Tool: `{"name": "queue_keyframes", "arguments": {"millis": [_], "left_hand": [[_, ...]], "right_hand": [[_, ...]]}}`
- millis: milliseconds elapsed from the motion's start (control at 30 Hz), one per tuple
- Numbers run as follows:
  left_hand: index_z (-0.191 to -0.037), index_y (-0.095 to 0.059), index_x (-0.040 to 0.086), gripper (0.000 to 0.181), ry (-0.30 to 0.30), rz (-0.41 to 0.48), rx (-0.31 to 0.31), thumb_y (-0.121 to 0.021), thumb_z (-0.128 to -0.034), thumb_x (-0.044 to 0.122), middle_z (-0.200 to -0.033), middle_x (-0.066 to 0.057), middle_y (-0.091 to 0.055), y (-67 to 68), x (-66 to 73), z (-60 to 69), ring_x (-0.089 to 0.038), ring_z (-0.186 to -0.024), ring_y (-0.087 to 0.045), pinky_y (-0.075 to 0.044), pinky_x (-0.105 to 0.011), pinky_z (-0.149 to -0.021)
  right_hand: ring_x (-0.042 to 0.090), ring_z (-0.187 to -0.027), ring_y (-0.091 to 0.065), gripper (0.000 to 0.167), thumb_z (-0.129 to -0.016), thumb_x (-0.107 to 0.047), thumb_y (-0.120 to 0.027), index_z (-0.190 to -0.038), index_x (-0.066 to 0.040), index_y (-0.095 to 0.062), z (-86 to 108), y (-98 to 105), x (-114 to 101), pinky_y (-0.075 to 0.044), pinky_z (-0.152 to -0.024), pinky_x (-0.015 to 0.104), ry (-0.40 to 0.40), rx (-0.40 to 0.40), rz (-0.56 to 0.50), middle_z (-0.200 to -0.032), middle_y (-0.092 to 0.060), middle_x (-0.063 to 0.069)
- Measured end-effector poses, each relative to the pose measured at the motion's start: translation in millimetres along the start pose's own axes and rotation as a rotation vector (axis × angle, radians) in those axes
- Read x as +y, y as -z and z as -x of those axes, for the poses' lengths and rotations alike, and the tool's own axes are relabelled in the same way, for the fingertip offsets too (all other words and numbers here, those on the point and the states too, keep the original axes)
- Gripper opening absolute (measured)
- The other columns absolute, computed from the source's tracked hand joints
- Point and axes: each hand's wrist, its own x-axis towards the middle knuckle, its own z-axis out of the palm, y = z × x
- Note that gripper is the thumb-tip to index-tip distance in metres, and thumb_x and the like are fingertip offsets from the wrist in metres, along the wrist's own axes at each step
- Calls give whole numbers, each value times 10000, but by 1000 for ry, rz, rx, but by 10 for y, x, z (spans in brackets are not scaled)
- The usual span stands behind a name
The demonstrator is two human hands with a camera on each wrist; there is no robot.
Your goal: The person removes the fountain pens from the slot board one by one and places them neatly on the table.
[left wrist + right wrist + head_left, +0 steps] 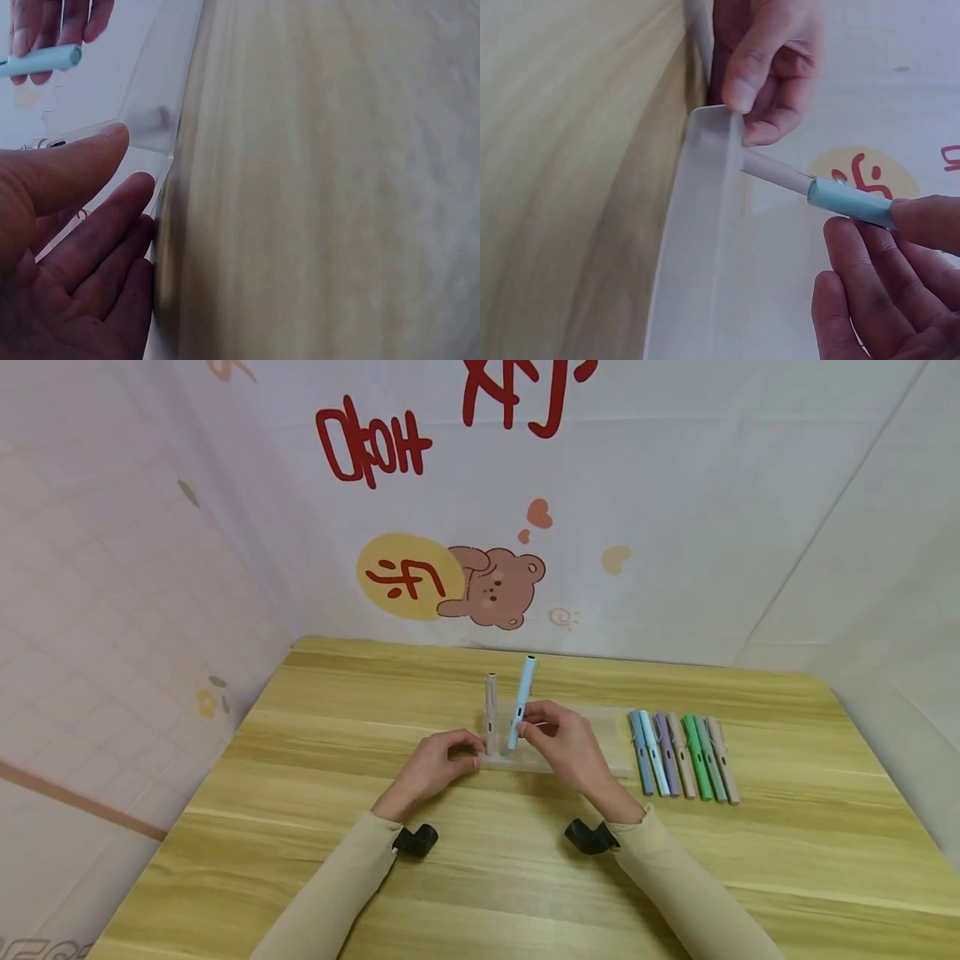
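Observation:
Near its lower end, a light blue pen [525,689] is pinched by my right hand [566,743], between thumb and fingers. Its lower end is above the clear stand [555,768], apart from it in the right wrist view. A greyish-pink pen [491,714] stands upright at the stand's left end. My left hand [442,764] is at that end, with thumb and fingertips close against the corner of the stand; the fingers are loosely extended in the left wrist view. The light blue pen [851,201] partly covers the greyish-pink pen [776,171] in the right wrist view.
To the right of the stand, several pens [682,756] in blue, purple, beige and green lie side by side on the wooden table [510,877]. A printed cloth backdrop [675,527] rises behind the table's far edge.

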Motion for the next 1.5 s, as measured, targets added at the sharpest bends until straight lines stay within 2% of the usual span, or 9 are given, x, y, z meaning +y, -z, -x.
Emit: {"name": "queue_keyframes", "arguments": {"millis": [467,767,1000,1200,1333,1500], "left_hand": [[-1103,-739,89,153,-6,-18,7,-749,-950,91,-1227,-53,-723,-7,6,20,-261,-1192,-634,-468,-482,-1058],[-1097,-745,110,152,-11,-21,16,-756,-946,94,-1208,-30,-729,-21,-12,2,-246,-1184,-638,-468,-471,-1057],[-1103,-746,117,155,-22,-16,11,-754,-949,102,-1240,-39,-721,-9,-19,14,-256,-1203,-635,-464,-474,-1066],[-1110,-743,104,152,-31,-24,6,-737,-959,93,-1215,-39,-729,1,-24,12,-267,-1193,-636,-462,-490,-1062],[-1113,-741,97,155,-28,-23,0,-736,-958,91,-1198,-39,-732,8,-11,11,-269,-1189,-635,-459,-492,-1064],[-1108,-741,93,150,-27,-19,-2,-735,-958,88,-1195,-38,-732,8,-7,9,-271,-1189,-634,-457,-495,-1066]], "right_hand": [[215,-944,-732,235,-999,-166,-710,-1204,-52,-711,188,202,-33,-594,-853,422,3,16,3,-1073,-749,69],[223,-944,-740,230,-996,-162,-715,-1204,-63,-720,280,311,-40,-591,-816,360,-2,28,8,-1078,-752,68],[289,-967,-737,248,-1011,-166,-697,-1221,-36,-710,341,421,-27,-580,-816,296,10,26,-8,-1097,-750,95],[272,-972,-740,269,-1014,-171,-693,-1238,-22,-703,375,521,-18,-578,-817,280,14,34,2,-1100,-754,91],[227,-968,-741,274,-1015,-200,-696,-1243,-49,-705,402,590,-14,-578,-812,272,12,45,28,-1106,-752,72],[248,-981,-739,277,-1018,-210,-692,-1245,-52,-705,445,674,18,-575,-823,257,9,62,42,-1110,-750,77]]}}
